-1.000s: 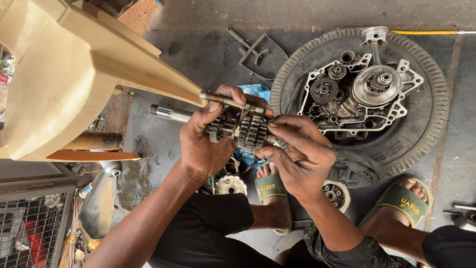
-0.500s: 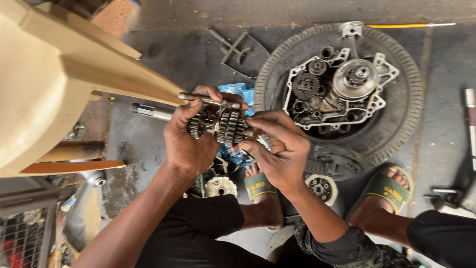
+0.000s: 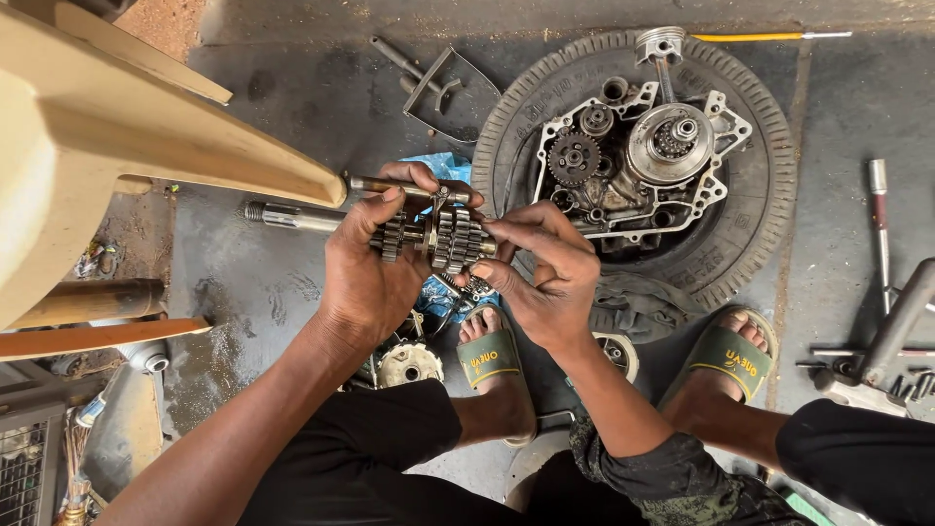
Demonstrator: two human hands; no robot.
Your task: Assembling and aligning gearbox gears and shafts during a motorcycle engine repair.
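A greasy stack of steel gears on shafts point(image 3: 440, 237) is held up in front of me over the concrete floor. My left hand point(image 3: 375, 263) grips its left end, thumb on top and fingers wrapped round the smaller gears. My right hand point(image 3: 542, 276) holds the right end, fingertips pinching the outer gear. Beyond the hands an opened engine case point(image 3: 638, 161) with gears and a clutch lies inside a black tyre point(image 3: 750, 253).
A beige vehicle body panel point(image 3: 117, 146) fills the left. A steel shaft point(image 3: 292, 217) lies on the floor below it. A metal bracket point(image 3: 443, 93) lies at the back; tools and rods point(image 3: 879, 229) lie at right. My feet wear green sandals point(image 3: 490, 357).
The view has shifted, so the tyre and engine case sit further right. Both hands keep hold of the gear stack, and the right fingers have moved onto its outer gear.
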